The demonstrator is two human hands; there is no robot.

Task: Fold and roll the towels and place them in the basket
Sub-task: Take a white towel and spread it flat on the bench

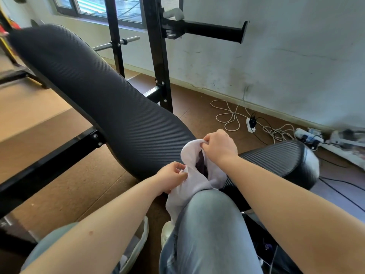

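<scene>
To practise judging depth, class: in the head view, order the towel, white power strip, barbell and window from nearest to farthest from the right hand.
1. towel, gripped by the right hand itself.
2. white power strip, on the floor beyond, to the right.
3. barbell, on the rack, upper left.
4. window, behind the rack, top left.

Window (98,6) daylight, blurred warped edges

Both hands, left hand (171,176), right hand (219,145), pinching a pale towel (194,175) (bunched) over a jeans-clad knee (207,210), black ribbed bench (110,99) beyond
</scene>
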